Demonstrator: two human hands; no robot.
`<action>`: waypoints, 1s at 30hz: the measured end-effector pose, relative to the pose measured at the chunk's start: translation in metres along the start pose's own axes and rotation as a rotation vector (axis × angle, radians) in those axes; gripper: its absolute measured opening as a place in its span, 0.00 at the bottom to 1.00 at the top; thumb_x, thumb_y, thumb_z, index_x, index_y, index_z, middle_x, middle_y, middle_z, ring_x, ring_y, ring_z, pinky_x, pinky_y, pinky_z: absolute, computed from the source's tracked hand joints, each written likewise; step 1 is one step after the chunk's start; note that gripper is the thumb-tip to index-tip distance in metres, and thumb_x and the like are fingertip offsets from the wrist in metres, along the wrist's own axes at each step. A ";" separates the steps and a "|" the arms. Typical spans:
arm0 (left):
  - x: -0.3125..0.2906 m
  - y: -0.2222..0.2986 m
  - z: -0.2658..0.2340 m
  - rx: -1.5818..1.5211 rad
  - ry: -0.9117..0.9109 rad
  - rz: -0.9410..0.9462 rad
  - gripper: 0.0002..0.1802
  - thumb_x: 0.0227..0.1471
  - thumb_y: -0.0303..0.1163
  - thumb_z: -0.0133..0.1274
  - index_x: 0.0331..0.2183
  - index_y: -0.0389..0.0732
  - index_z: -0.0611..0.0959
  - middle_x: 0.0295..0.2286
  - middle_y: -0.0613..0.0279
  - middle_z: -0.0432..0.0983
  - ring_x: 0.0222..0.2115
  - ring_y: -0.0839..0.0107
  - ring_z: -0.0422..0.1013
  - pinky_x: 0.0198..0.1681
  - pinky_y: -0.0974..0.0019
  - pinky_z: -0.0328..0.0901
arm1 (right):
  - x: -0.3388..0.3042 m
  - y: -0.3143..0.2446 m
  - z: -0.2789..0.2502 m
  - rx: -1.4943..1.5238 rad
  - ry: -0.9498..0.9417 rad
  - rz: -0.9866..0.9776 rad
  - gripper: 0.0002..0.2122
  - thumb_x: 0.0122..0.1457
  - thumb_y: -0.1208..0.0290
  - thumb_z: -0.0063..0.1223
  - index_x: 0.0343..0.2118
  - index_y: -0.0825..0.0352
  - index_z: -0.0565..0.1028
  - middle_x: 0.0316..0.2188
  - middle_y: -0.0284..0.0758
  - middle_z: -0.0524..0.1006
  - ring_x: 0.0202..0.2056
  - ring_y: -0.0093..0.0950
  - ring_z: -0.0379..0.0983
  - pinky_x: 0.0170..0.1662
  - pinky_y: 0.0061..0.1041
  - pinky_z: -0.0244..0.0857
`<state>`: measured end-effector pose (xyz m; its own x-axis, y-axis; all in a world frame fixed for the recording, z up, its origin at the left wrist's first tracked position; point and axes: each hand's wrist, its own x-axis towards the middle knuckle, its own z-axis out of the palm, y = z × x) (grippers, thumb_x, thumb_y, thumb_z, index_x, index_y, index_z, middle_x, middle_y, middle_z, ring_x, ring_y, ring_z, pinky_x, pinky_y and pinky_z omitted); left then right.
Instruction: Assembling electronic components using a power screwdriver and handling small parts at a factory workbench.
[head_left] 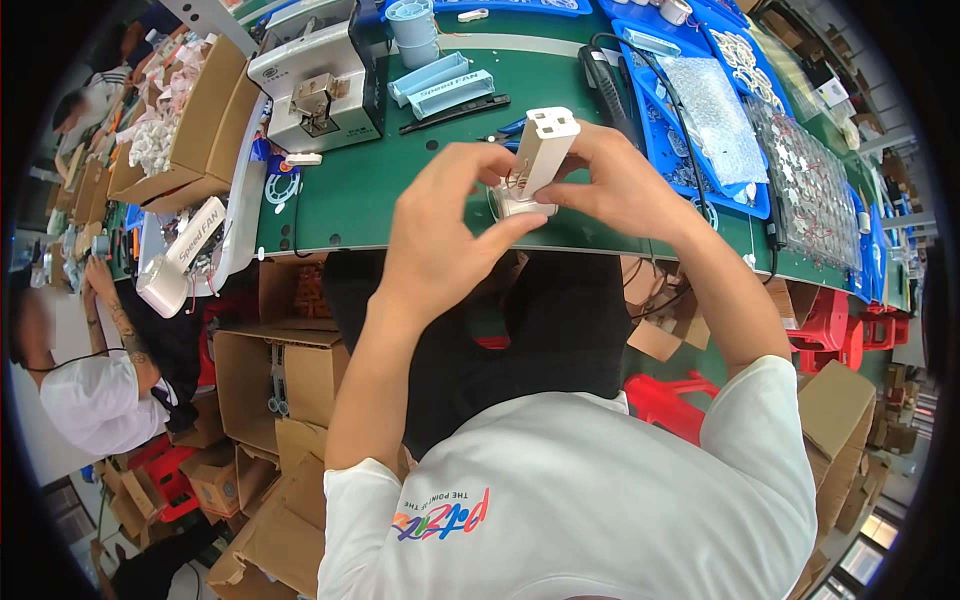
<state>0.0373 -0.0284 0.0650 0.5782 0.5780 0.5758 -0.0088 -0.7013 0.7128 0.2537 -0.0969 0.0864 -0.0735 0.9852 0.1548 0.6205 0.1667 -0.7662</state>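
White housing (pixel 543 160) (oblong); between left hand (pixel 450 215) and right hand (pixel 615 180).

one white column-shaped plastic housing (pixel 545 152) (thin wires (pixel 519 182) showing), held between left hand (pixel 447 222) and right hand (pixel 612 180); green workbench (pixel 345 205) below; blue tray (pixel 762 205) at right, bubble wrap (pixel 712 120) on top.

Left hand (pixel 447 215) and right hand (pixel 622 178) partly hide the white housing (pixel 545 158), its wires (pixel 519 182) too small to trace
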 end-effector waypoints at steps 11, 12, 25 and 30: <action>-0.020 -0.013 0.023 -0.120 0.153 -0.177 0.09 0.48 0.18 0.63 0.34 0.37 0.83 0.32 0.61 0.80 0.29 0.69 0.72 0.32 0.68 0.68 | -0.005 0.015 -0.004 -0.010 -0.029 0.002 0.18 0.50 0.85 0.66 0.46 0.69 0.81 0.42 0.37 0.83 0.42 0.31 0.79 0.48 0.32 0.74; -0.021 -0.010 0.026 -0.168 0.166 -0.225 0.09 0.48 0.18 0.63 0.34 0.37 0.83 0.31 0.61 0.79 0.29 0.69 0.71 0.32 0.68 0.68 | -0.006 0.016 -0.005 -0.017 -0.034 -0.008 0.18 0.50 0.85 0.66 0.46 0.69 0.81 0.43 0.37 0.83 0.42 0.31 0.79 0.48 0.32 0.74; -0.025 -0.008 0.042 0.182 0.090 0.003 0.08 0.48 0.18 0.63 0.33 0.37 0.83 0.35 0.62 0.76 0.30 0.66 0.72 0.33 0.65 0.67 | -0.011 0.003 -0.040 -0.360 0.135 -0.024 0.16 0.54 0.80 0.63 0.48 0.69 0.79 0.43 0.39 0.83 0.42 0.36 0.80 0.46 0.35 0.74; -0.022 -0.011 0.046 0.157 0.097 0.031 0.08 0.48 0.18 0.64 0.34 0.37 0.86 0.37 0.61 0.76 0.29 0.68 0.69 0.32 0.68 0.66 | 0.004 0.050 -0.050 -0.884 0.333 0.121 0.14 0.57 0.70 0.64 0.42 0.74 0.78 0.37 0.46 0.82 0.33 0.42 0.80 0.41 0.37 0.75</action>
<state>0.0624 -0.0522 0.0259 0.4984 0.5871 0.6379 0.1067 -0.7717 0.6269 0.3235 -0.0871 0.0798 0.1713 0.9090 0.3800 0.9852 -0.1602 -0.0609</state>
